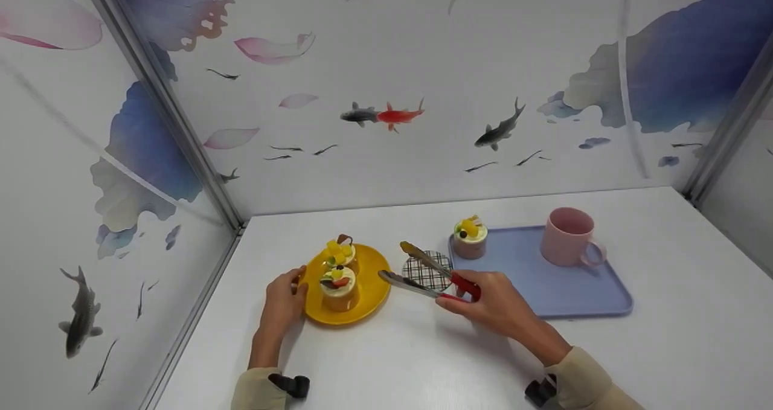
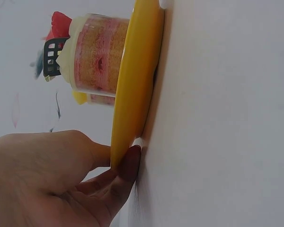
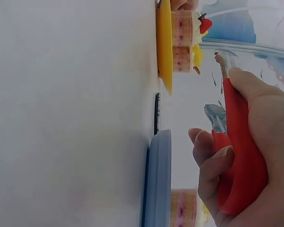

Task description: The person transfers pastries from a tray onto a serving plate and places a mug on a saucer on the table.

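Note:
My left hand [image 1: 284, 298] grips the left rim of a yellow plate [image 1: 375, 274]; in the left wrist view the thumb is on top and fingers curl under the edge. Two small cakes stand on the plate: a front cake [image 1: 339, 292] with cream and fruit, and a rear cake [image 1: 347, 254] topped with yellow fruit pieces, partly hidden. My right hand [image 1: 498, 301] holds red-handled metal tongs [image 1: 416, 285] above the table, between plate and tray. The tongs' tips are spread apart with nothing between them, just right of the plate.
A round checked coaster [image 1: 427, 271] lies under the tongs. To the right, a blue tray [image 1: 537, 295] carries a third cake [image 1: 471, 244] at its back left corner and a pink mug [image 1: 566, 241] at the back right. Printed wall panels [image 1: 423, 180] enclose the white table [image 1: 410, 368].

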